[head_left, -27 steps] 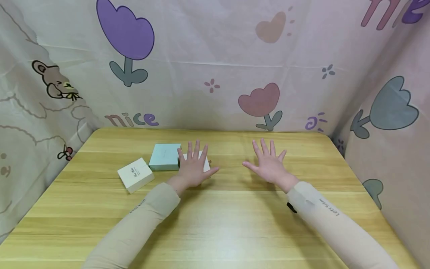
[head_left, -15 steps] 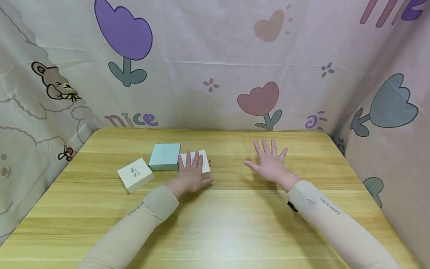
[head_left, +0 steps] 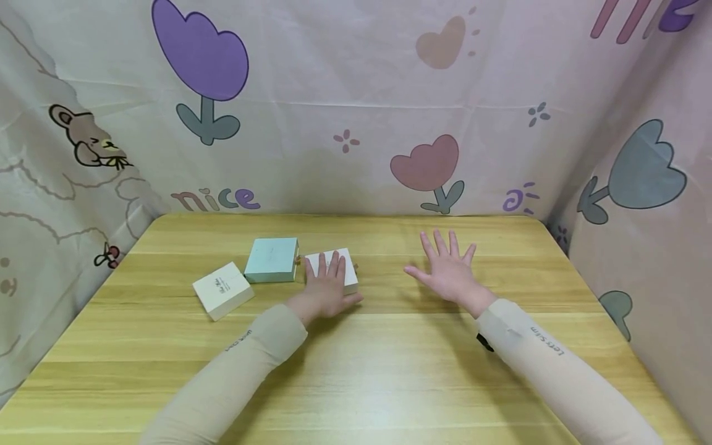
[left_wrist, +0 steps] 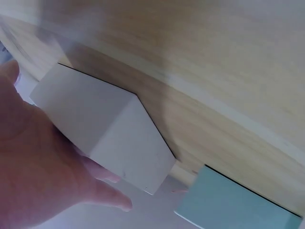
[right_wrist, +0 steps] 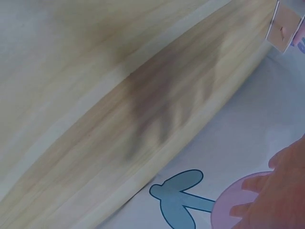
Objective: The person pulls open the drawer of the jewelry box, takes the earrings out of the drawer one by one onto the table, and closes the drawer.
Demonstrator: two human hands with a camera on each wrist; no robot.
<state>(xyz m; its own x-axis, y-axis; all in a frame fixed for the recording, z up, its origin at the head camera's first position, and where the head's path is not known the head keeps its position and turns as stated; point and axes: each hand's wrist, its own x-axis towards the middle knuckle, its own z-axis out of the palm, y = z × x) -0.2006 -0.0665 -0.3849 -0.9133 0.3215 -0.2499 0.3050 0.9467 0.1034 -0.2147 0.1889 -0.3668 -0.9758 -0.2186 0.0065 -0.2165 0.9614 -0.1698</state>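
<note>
My left hand (head_left: 324, 296) lies with straight fingers across the top of a small white box (head_left: 348, 267), thumb stretched out along its near right corner. Part of the box's top is hidden under the fingers. In the left wrist view the same white box (left_wrist: 128, 138) shows its plain sides beside the left hand (left_wrist: 38, 176). To its left, across a narrow gap, stands a light teal box (head_left: 272, 258) with a small tab on its right side. My right hand (head_left: 449, 275) is held over the table to the right, fingers spread, holding nothing.
A cream box (head_left: 224, 289) with dark lettering sits turned at an angle, its corner near the teal box. All are on a wooden table (head_left: 378, 371). A printed cloth (head_left: 311, 161) hangs behind the table's back edge and at both sides.
My left hand came down onto the white box, and both shifted right, widening the gap to the teal box. The right hand stays nearly where it was.
</note>
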